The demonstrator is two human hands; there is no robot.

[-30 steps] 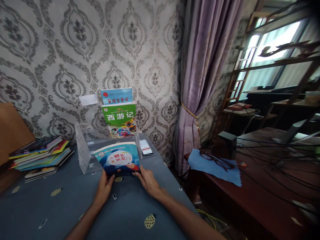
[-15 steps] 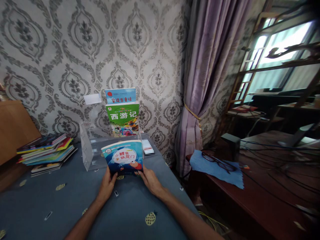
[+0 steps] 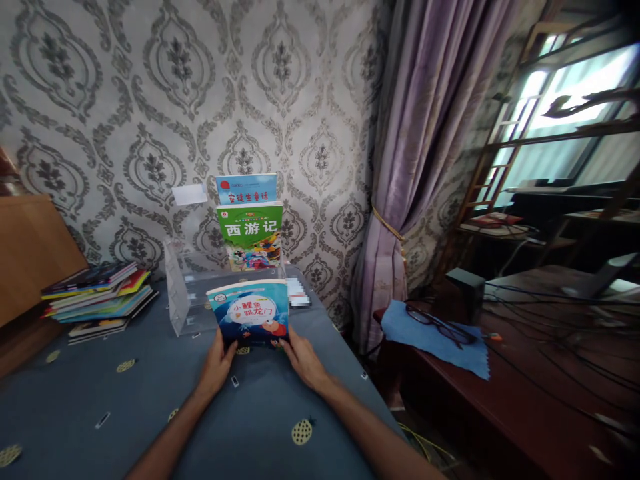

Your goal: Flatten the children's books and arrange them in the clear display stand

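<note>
A blue picture book with a fish on its cover is held upright, tilted slightly back, in front of a clear plastic book rack. My left hand grips its lower left corner, thumb on the front. At the lower right corner my right hand holds it in the same way. Behind it, the clear rack stands on the cloth-covered table. In the rack's upper tiers are a green book and, higher up at the back, a light blue book. The held book hides part of the rack's front.
A stack of books lies at the left, near a brown wooden box. Right of the blue table cloth stands a dark red desk with glasses on a blue cloth, plus cables. A purple curtain hangs behind.
The view has shifted slightly, so things sit a little further right. Both hands keep their hold on the blue picture book, which stays in front of the rack.
</note>
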